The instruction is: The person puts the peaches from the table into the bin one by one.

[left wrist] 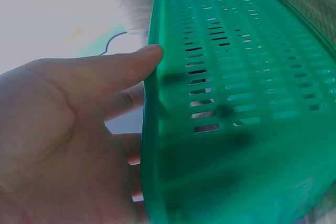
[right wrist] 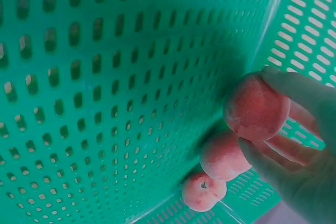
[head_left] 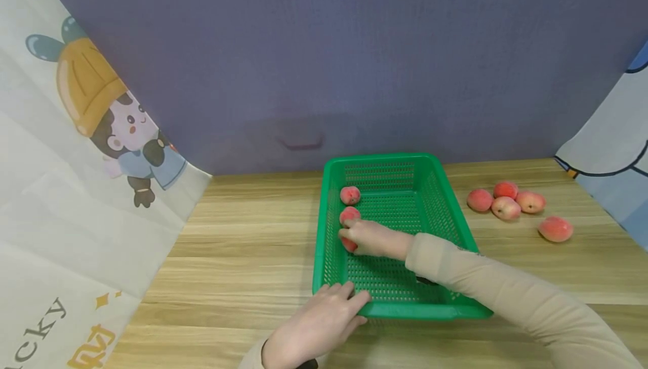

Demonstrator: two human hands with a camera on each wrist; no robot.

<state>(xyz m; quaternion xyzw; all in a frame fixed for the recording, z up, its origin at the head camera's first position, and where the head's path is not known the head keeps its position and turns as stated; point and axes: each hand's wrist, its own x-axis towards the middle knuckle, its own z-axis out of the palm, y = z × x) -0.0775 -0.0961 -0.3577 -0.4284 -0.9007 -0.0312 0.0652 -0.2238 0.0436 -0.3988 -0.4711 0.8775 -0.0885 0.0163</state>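
A green plastic basket (head_left: 397,311) with slotted walls stands on the table. My left hand (head_left: 319,319) holds its near rim at the left corner, the thumb (left wrist: 123,69) on the outer wall and the fingers over the edge. Inside the basket, my right hand (head_left: 372,238) grips a peach (right wrist: 256,107) between thumb and fingers, close to the left wall. Two more peaches lie in a row beyond it along that wall: a middle peach (right wrist: 226,156) right beside the held one, and a far peach (head_left: 350,195) near the back corner.
On the wooden table (head_left: 243,245), right of the basket, several peaches (head_left: 506,208) sit in a cluster, with a single peach (head_left: 555,229) nearer me. A grey-blue panel (head_left: 329,65) rises behind the table. Printed sheets (head_left: 55,200) hang at both sides.
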